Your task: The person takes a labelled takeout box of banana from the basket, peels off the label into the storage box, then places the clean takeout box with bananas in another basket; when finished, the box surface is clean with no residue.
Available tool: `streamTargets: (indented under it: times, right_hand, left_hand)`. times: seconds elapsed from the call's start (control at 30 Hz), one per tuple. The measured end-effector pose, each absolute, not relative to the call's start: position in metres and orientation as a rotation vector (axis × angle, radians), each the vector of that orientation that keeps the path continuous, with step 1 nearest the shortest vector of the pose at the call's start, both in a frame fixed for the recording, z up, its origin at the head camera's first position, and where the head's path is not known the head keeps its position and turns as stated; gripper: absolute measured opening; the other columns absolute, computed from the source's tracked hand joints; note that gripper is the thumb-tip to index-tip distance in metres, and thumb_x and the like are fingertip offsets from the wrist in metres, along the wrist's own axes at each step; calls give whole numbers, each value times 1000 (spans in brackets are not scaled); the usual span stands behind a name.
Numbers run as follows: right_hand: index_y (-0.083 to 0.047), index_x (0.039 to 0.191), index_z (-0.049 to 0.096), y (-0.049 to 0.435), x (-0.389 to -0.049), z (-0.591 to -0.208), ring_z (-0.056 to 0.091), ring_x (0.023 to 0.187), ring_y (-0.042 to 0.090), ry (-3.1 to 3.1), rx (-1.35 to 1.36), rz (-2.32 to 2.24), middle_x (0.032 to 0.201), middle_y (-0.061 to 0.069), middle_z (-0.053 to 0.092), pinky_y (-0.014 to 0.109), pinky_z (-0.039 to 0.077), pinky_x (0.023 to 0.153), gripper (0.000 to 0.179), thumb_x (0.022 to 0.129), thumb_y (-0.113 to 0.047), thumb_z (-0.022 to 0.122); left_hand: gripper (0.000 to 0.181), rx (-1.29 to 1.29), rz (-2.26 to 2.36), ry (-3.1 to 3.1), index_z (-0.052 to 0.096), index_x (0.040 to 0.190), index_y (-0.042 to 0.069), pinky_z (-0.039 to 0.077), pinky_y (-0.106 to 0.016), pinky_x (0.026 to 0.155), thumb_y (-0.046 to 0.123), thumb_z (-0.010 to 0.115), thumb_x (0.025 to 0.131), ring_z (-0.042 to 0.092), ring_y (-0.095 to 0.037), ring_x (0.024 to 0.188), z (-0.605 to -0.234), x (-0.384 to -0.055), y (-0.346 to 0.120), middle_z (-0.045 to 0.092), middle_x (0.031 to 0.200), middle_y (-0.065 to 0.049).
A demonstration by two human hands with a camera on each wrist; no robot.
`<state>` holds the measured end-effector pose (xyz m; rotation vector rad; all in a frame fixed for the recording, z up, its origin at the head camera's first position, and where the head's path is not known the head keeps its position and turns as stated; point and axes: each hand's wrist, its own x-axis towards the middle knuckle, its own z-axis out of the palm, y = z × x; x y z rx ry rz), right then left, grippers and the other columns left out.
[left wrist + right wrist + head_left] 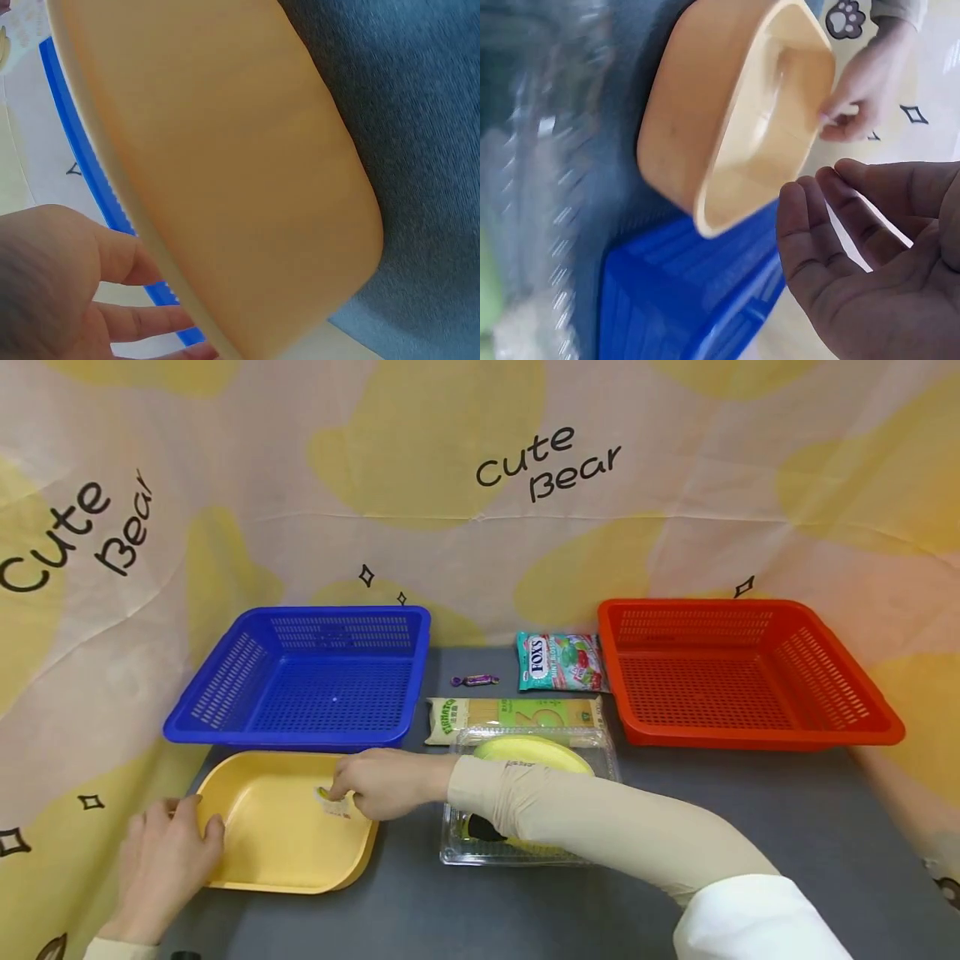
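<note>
A yellow plastic basin [270,827] stands at the left of the grey table. My left hand [165,860] grips its left rim, fingers curled over the edge; in the left wrist view the fingers [142,322] meet the rim beside the basin's broad side wall [232,180]. Over the basin's right side reaches my right hand [397,783], close to a small label [332,802] on the basin floor. From the right wrist view, its fingers [802,232] are loosely bent with nothing between them, in front of the basin [682,112].
Behind the basin sits a blue basket [337,693]; a red basket [712,693] stands at the right. Between them lie a purple wrapped candy [475,680], a FOX'S candy bag [562,662] and a noodle pack [517,714]. A clear plastic box [517,857] with a yellow-green item is under my right forearm.
</note>
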<state>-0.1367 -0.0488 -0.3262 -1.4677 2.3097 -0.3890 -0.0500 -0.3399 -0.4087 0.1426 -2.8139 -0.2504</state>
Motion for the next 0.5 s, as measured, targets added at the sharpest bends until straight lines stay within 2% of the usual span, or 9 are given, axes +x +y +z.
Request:
streamTargets:
  times: [0.1, 0.13, 0.2, 0.27, 0.33, 0.37, 0.5]
  right_hand:
    - [-17, 134, 61, -69, -135, -334, 53, 116, 0, 2233, -1395, -334, 134, -5, 60, 8, 41, 92, 50, 90, 4, 48]
    - [-17, 134, 62, -75, -134, -338, 53, 111, -1, 2208, -1376, -319, 134, -7, 60, 8, 41, 86, 50, 90, 4, 48]
    - [-15, 129, 65, -86, -134, -344, 52, 94, 1, 2161, -1351, -276, 122, -9, 62, 9, 39, 74, 45, 91, 1, 47]
    - [-12, 118, 69, -94, -135, -350, 47, 78, 3, 2131, -1341, -228, 105, -8, 60, 11, 36, 63, 35, 94, 0, 45]
    - [-9, 101, 67, -101, -136, -356, 38, 68, 6, 2125, -1327, -151, 89, -5, 51, 14, 32, 56, 25, 97, -4, 43]
    - [-9, 94, 64, -103, -137, -358, 36, 65, 7, 2134, -1314, -110, 84, -4, 46, 15, 31, 56, 22, 99, -7, 42]
    - [-16, 79, 53, -109, -137, -364, 40, 69, 7, 2207, -1207, 22, 80, -5, 45, 16, 33, 58, 23, 100, -16, 44]
  left_hand:
    - [30, 116, -218, -2800, 61, 99, -12, 35, -61, 59, 13, 62, 83, 48, -58, 78, -410, -50, -344, 54, 95, -41]
    - [29, 105, -212, -2804, 62, 98, -11, 35, -60, 58, 13, 62, 82, 49, -58, 75, -410, -50, -345, 54, 93, -41]
    - [29, 100, -205, -2831, 62, 98, -11, 36, -60, 59, 14, 62, 83, 50, -57, 74, -411, -50, -347, 55, 92, -41]
    - [31, 103, -201, -2862, 63, 98, -12, 37, -60, 61, 16, 62, 84, 51, -56, 75, -412, -49, -348, 56, 92, -40]
    - [33, 132, -204, -2909, 63, 101, -12, 37, -60, 63, 18, 60, 86, 51, -57, 79, -413, -48, -348, 56, 95, -40]
    - [35, 145, -205, -2932, 62, 102, -12, 37, -60, 64, 19, 59, 87, 50, -57, 81, -413, -47, -348, 56, 96, -40]
    - [38, 178, -209, -2983, 62, 105, -13, 37, -60, 66, 22, 57, 90, 50, -57, 85, -413, -47, -348, 56, 100, -39]
